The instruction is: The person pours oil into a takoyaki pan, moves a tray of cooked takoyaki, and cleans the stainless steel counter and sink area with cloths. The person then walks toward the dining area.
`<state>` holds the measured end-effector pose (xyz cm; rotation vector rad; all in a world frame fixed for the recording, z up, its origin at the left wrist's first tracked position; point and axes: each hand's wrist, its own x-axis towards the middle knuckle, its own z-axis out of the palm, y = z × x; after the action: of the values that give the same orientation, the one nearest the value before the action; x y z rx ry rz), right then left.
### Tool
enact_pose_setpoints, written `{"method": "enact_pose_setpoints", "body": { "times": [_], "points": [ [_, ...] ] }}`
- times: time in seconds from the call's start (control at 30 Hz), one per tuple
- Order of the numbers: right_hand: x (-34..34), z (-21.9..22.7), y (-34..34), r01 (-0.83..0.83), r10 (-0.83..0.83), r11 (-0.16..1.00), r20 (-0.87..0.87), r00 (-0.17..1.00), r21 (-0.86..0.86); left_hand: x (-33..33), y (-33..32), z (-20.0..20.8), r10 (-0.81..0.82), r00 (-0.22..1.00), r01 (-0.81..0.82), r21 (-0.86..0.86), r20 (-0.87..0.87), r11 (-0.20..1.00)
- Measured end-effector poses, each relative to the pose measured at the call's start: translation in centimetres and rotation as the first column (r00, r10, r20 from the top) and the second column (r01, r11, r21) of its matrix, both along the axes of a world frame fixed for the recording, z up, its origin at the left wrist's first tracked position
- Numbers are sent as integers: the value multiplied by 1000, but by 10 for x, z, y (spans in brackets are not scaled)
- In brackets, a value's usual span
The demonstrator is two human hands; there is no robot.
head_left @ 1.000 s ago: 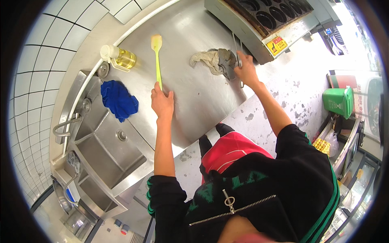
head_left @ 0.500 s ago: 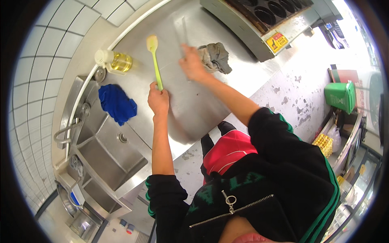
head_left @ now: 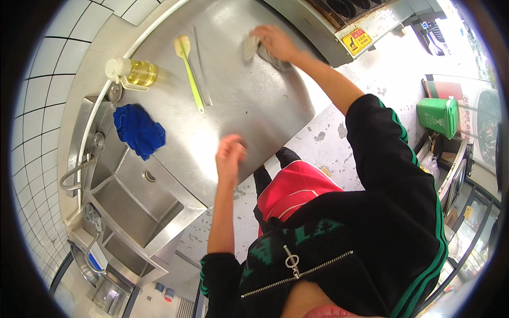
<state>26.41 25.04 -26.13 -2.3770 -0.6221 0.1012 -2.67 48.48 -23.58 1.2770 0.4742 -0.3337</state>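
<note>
My right hand (head_left: 274, 43) is closed over a crumpled grey cloth (head_left: 250, 49) on the steel worktop (head_left: 254, 124), close to the machine at the far right. Part of the cloth sticks out on either side of my fingers. Above the near part of the worktop, my left hand (head_left: 230, 153) is blurred, its fingers seemingly curled, and nothing shows in it. A spatula (head_left: 190, 74) with a cream blade and lime-green handle lies on the steel, blade pointing away from me. Alongside it rests a thin metal rod (head_left: 201, 66).
A pitcher of yellow liquid (head_left: 139, 73) stands by the wall at the left. Nearer lies a blue cloth (head_left: 139, 130), bordering the sink (head_left: 135, 199). The machine with round moulds (head_left: 344, 10) bounds the far right; a green bin (head_left: 438, 116) sits beyond it.
My left hand has let go of the spatula and drawn back toward me. The thin rod now lies beside the spatula, and my right hand has moved onto the grey cloth, which has shifted away.
</note>
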Motion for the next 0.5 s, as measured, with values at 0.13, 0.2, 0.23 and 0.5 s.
{"method": "enact_pose_setpoints", "body": {
  "times": [0.13, 0.2, 0.23, 0.5],
  "points": [
    [24, -11, -4, 80, -27, 990, 403, 915, -115, -65, -48, -40, -206, 923, -127, -762, -326, 635],
    [7, -15, -2, -47, 88, 991, 350, 933, -125, -78, -74, -62, -180, 825, -434, -804, -536, 407],
    [-8, -17, 0, -108, 142, 988, 374, 916, -110, -82, -81, -68, -148, 824, -489, -819, -547, 301],
    [-205, 5, 5, -556, 526, 827, 234, 818, 84, -55, -124, -65, 85, 768, -635, -772, -635, -29]
  ]
}}
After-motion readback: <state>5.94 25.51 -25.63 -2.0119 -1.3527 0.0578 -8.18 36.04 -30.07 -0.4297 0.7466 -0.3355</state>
